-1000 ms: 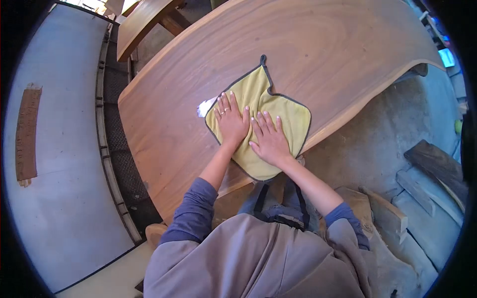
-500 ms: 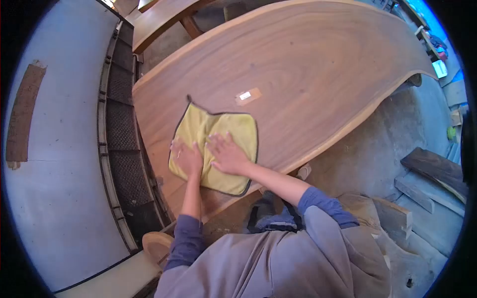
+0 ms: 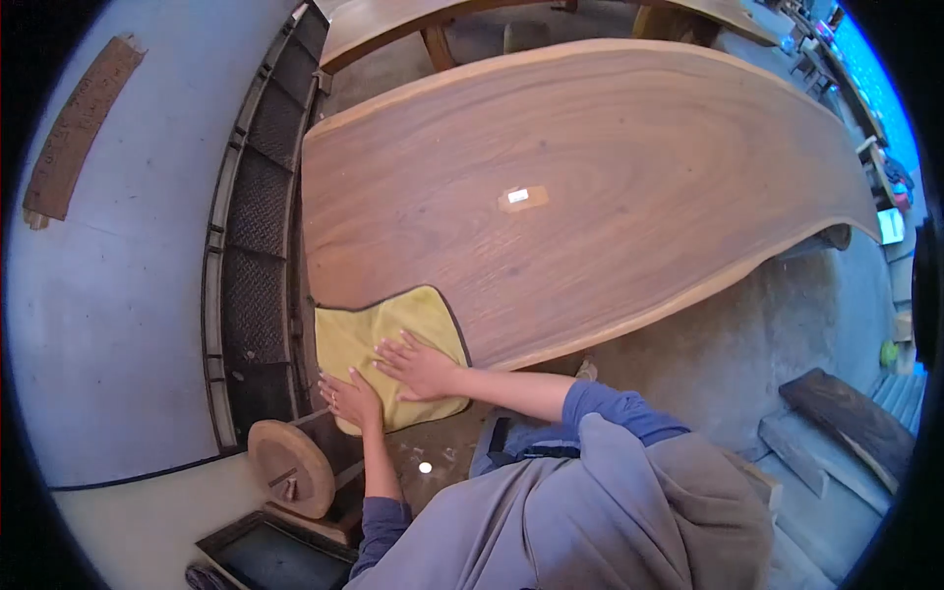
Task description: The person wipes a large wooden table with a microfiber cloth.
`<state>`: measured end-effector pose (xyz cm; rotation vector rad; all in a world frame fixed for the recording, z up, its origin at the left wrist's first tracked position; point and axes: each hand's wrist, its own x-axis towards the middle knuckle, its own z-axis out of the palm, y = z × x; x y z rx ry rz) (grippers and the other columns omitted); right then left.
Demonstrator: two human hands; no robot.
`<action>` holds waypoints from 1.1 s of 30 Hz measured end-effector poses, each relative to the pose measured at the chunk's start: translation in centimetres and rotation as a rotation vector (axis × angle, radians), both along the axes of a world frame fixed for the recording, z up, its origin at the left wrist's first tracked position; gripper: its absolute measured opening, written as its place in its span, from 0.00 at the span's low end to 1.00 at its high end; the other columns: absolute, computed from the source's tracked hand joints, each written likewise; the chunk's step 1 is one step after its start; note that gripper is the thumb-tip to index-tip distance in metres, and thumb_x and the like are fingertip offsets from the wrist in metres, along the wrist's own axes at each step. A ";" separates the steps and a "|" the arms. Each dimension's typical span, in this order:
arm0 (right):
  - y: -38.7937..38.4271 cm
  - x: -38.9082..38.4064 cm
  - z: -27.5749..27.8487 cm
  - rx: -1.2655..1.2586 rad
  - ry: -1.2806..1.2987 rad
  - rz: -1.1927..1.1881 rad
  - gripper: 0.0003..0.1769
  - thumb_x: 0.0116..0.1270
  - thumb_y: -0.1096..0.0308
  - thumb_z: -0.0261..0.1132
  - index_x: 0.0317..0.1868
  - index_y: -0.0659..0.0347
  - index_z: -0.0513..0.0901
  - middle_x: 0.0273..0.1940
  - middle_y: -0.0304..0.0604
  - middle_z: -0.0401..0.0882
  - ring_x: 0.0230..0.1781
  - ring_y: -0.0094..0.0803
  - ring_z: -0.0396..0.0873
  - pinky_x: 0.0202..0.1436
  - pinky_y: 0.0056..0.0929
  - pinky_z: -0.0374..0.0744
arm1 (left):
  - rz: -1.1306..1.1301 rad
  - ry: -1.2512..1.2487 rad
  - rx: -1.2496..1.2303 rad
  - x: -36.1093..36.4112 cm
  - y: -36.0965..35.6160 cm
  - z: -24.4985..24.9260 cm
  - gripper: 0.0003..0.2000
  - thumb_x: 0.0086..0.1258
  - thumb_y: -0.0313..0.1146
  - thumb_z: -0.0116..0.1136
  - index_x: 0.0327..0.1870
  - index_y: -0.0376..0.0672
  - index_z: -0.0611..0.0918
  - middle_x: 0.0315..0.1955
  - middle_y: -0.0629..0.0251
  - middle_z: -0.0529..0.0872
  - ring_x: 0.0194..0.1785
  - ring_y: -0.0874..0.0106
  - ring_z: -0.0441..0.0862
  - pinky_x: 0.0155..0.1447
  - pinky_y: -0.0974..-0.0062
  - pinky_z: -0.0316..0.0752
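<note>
A yellow cloth (image 3: 369,329) with a dark edge lies spread over the near left corner of a large wooden tabletop (image 3: 649,177). My left hand (image 3: 352,401) rests flat on the cloth's lower left part, fingers apart, with a ring on one finger. Just right of it, my right hand (image 3: 421,367) presses flat on the cloth with spread fingers. Part of the cloth reaches past the table's near edge. A small white label on a brown patch (image 3: 522,197) sits on the tabletop beyond the hands.
A dark metal-framed mesh panel (image 3: 258,285) stands along the table's left end, by a pale wall (image 3: 128,285). A round wooden piece (image 3: 290,470) is at lower left. Dark planks (image 3: 846,423) lie at right. Another wooden table (image 3: 379,29) stands behind.
Both hands and the yellow cloth have moved toward the near left corner of the tabletop. The camera view has shifted, so the table appears lower and farther right.
</note>
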<state>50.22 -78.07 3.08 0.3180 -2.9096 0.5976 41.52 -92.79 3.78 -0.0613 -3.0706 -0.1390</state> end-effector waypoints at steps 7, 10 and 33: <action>3.5 4.6 -0.4 0.139 -0.082 0.023 0.48 0.51 0.44 0.63 0.68 0.57 0.56 0.69 0.49 0.50 0.71 0.42 0.48 0.70 0.53 0.46 | -0.108 -0.022 -0.052 2.7 3.8 -1.7 0.33 0.68 0.48 0.42 0.66 0.32 0.55 0.67 0.42 0.52 0.71 0.50 0.46 0.67 0.50 0.47; 7.3 8.1 -0.6 0.157 -0.123 -0.069 0.50 0.46 0.50 0.68 0.68 0.56 0.55 0.69 0.48 0.52 0.70 0.41 0.49 0.69 0.53 0.49 | -0.247 -0.026 0.044 5.3 9.2 -2.8 0.34 0.65 0.46 0.47 0.65 0.30 0.55 0.66 0.40 0.52 0.71 0.48 0.46 0.68 0.48 0.45; 10.5 11.4 -1.7 0.253 0.020 -0.231 0.31 0.60 0.67 0.51 0.66 0.56 0.60 0.66 0.53 0.56 0.67 0.48 0.55 0.64 0.57 0.56 | -0.074 0.044 0.168 10.5 10.4 -3.9 0.36 0.61 0.48 0.54 0.66 0.36 0.59 0.68 0.49 0.51 0.71 0.50 0.43 0.69 0.48 0.39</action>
